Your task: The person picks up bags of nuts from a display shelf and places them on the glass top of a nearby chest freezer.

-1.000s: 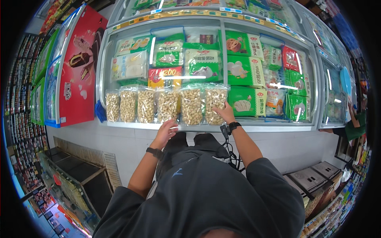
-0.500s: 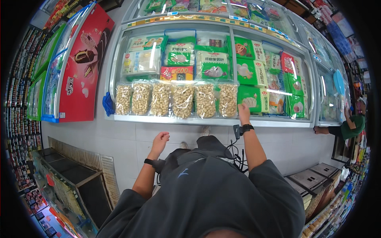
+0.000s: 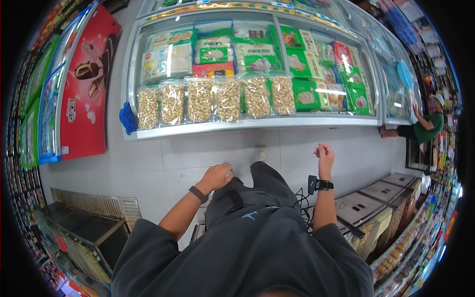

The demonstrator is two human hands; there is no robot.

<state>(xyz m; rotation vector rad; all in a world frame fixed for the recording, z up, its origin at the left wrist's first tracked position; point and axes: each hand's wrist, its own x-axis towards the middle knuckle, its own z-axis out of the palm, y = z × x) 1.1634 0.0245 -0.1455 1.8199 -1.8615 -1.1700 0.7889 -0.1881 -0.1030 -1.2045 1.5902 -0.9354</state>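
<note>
Drawn back from the nut bags [image 3: 228, 100], the right hand [image 3: 324, 157] hangs right of centre, loosely curled, partly open. Near centre, the left hand [image 3: 214, 178] is bent, whether gripping I cannot tell. All six bags line the near edge of the freezer [image 3: 217, 127], upper centre of the frame

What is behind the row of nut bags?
Behind the nut bags, a white packet and an orange-red packet show inside the freezer; the latter's lower part is largely covered.

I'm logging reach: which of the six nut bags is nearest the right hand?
The rightmost nut bag, at the row's end beside green packages; the other five, further left, are farther from the right hand.
</note>
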